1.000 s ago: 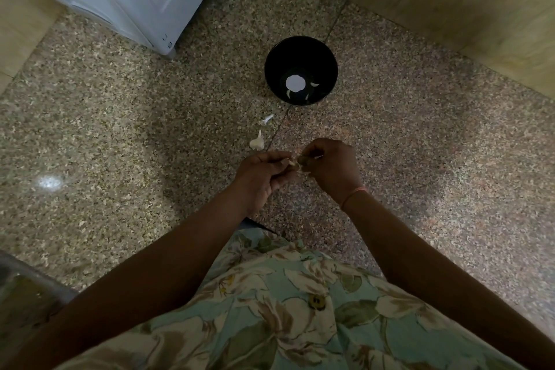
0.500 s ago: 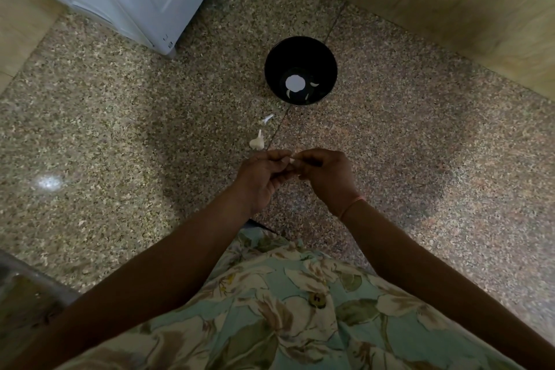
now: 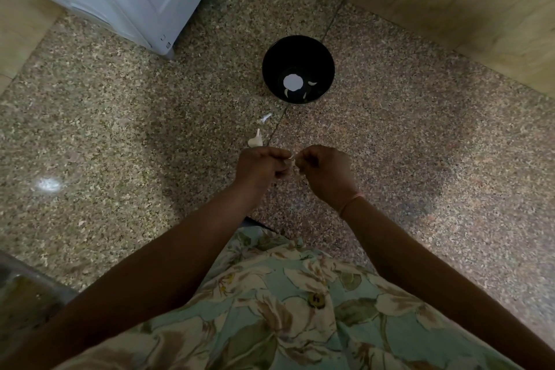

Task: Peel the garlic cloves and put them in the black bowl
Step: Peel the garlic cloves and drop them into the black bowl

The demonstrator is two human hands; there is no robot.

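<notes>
Head view: speckled floor (image 3: 420,144); black bowl (image 3: 300,48) stands ahead, containing pale peeled cloves (image 3: 312,83) too small to count. Left hand (image 3: 259,167) and right hand (image 3: 326,173) both pinch one garlic clove (image 3: 292,159), largely hidden by fingers. Garlic piece (image 3: 256,140) lies just beyond the left hand.

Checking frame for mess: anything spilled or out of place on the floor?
Minor: a garlic piece and a peel scrap lie loose on the floor, left of the tile joint, short of the upright black bowl, not in it. Nothing else stands out.
</notes>
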